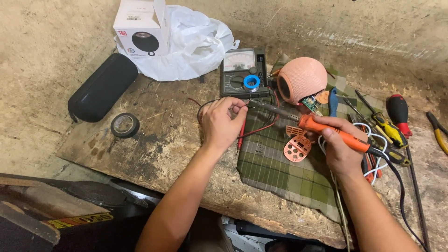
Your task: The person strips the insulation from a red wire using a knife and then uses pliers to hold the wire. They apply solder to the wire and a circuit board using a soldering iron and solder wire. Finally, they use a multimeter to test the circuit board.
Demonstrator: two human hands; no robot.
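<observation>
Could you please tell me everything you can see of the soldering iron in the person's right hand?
The soldering iron has an orange plastic-looking handle, a grey metal shaft and a black cord trailing off to the right. The right hand grips the handle. It lies nearly level above the green checked cloth, its tip pointing left toward the left hand's fingertips, just in front of the multimeter.

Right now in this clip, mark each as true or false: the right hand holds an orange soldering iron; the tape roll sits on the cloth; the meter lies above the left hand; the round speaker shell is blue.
1. The right hand holds an orange soldering iron: true.
2. The tape roll sits on the cloth: false, on the bare board.
3. The meter lies above the left hand: true.
4. The speaker shell is blue: false, pink.
</observation>
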